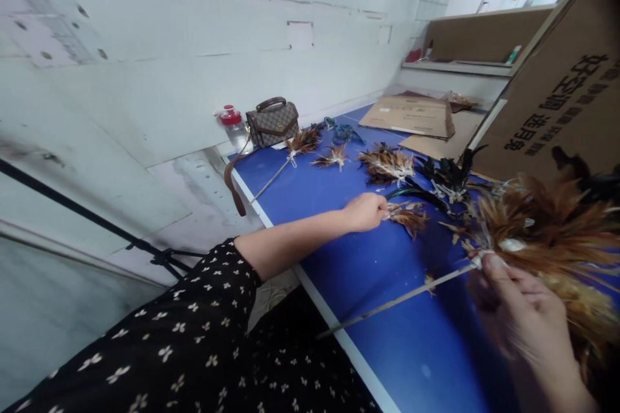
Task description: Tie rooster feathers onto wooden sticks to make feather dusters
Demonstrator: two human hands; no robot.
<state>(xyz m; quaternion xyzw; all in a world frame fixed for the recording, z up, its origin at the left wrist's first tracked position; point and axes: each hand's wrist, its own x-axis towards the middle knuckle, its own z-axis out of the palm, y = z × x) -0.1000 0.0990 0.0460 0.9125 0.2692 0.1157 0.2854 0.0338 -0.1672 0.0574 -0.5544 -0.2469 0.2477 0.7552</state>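
Observation:
My left hand (367, 211) is closed, pinching the pale tied end of a small bunch of brown feathers (409, 218) low over the blue table (387, 264). Dark glossy feathers (419, 190) lie just beyond it. At the right, my right hand (523, 310) is closed around the white-wrapped base of a large brown feather bunch (537, 219). From that grip a thin pale strip or stick (407, 297) runs down past the table's near edge. Yellowish feathers (576, 303) show beside the right hand, partly hidden by it.
Several feather bunches lie along the table, among them a brown one (387, 162) and a black one (448, 174). A handbag (272, 124) and a red-capped bottle (235, 129) stand at the far left corner. Cardboard (409, 116) lies behind; a large carton (557, 90) rises at right.

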